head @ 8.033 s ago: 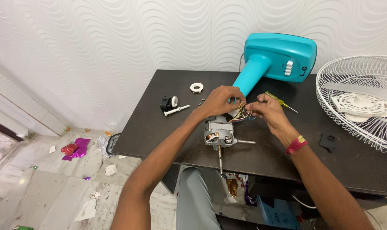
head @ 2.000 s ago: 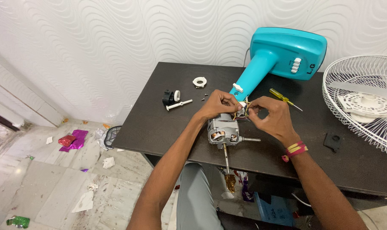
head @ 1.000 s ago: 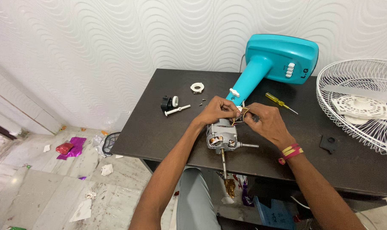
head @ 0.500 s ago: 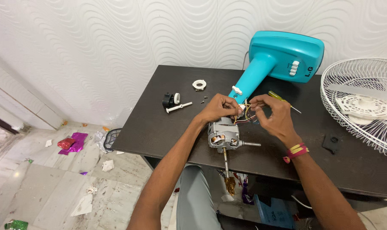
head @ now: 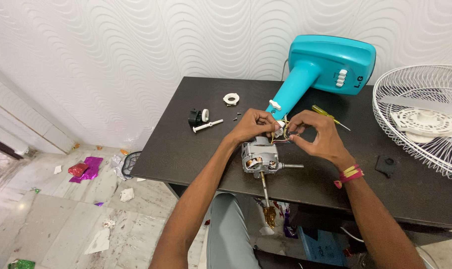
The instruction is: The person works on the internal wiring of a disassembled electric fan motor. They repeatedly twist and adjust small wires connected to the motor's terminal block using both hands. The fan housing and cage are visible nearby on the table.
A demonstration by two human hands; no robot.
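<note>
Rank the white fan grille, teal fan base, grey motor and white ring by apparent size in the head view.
1. white fan grille, though partly cut off
2. teal fan base
3. grey motor
4. white ring

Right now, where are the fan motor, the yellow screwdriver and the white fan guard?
fan motor (head: 260, 155), head view, on its grey metal casing.
yellow screwdriver (head: 321, 110), head view, on its handle.
white fan guard (head: 410, 87), head view, on its wire ribs.

Both forearms reach in from six o'clock toward twelve. The left hand (head: 253, 125) is curled, knuckles up, fingers pinched. The right hand (head: 318, 137), at its three o'clock, seems pinched too, wrist banded.
</note>
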